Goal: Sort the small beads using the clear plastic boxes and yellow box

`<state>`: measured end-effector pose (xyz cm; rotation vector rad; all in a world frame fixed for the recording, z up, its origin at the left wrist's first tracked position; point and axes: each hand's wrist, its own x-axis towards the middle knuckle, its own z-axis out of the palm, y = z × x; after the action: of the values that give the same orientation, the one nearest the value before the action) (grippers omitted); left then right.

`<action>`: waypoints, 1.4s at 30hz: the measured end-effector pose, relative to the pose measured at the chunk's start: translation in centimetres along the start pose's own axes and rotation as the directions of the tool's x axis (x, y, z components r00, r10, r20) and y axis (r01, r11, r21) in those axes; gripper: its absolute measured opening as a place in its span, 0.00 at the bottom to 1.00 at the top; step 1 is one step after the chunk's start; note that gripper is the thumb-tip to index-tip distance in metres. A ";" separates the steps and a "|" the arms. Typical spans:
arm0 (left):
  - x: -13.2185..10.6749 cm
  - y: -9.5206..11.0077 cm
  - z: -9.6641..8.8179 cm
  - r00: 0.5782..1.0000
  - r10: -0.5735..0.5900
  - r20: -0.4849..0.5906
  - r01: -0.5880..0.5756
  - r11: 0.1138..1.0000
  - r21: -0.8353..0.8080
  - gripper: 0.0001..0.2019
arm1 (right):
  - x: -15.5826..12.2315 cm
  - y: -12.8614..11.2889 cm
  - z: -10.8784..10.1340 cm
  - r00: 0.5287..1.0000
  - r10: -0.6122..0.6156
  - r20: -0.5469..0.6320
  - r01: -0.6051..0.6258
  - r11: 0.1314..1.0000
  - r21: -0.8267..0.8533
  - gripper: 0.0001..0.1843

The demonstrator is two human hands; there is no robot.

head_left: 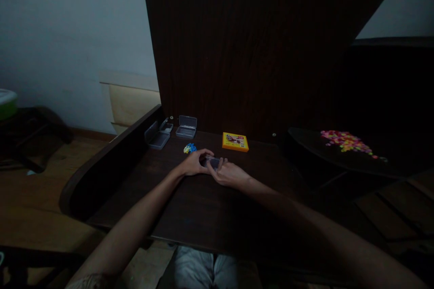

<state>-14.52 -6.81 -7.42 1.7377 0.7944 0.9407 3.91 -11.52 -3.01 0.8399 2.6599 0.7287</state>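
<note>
Between my two hands, just above or on the dark table, is a small clear plastic box (213,161). My left hand (195,162) curls around its left side, thumb and fingers on its edges. From the right, my right hand (228,173) grips the same box with its fingers. Whether its lid is closed I cannot tell. Right behind my left hand lies a small pile of blue and pale yellow pieces (190,148). A yellow box (235,142) with a printed picture lies flat beyond my right hand.
Open clear plastic boxes stand at the back left, one upright-lidded box (186,127) and another (158,137) by the raised side board (111,158). A heap of pink, orange and yellow pieces (347,141) lies on a dark surface at right. A tall dark panel (237,54) rises behind.
</note>
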 end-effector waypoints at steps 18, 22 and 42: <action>0.0 1.1 -0.1 0.999 -0.035 0.012 0.035 0.998 -0.048 0.34 | -0.8 3.5 -0.8 0.969 0.244 0.042 -0.243 0.905 0.349 0.26; 0.2 0.9 -0.4 0.999 -0.038 0.000 0.037 0.970 -0.242 0.41 | -0.6 5.2 0.1 0.917 0.395 -0.057 -0.283 0.744 0.606 0.22; 0.8 1.4 -2.9 0.845 -0.288 -0.450 -0.058 0.787 -0.614 0.21 | 5.4 5.0 2.9 0.663 0.621 0.418 0.187 -0.677 0.712 0.21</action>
<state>-16.51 -5.32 -5.26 0.8469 0.8064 1.4279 3.03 -3.66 -3.29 2.1944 2.1614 -2.8565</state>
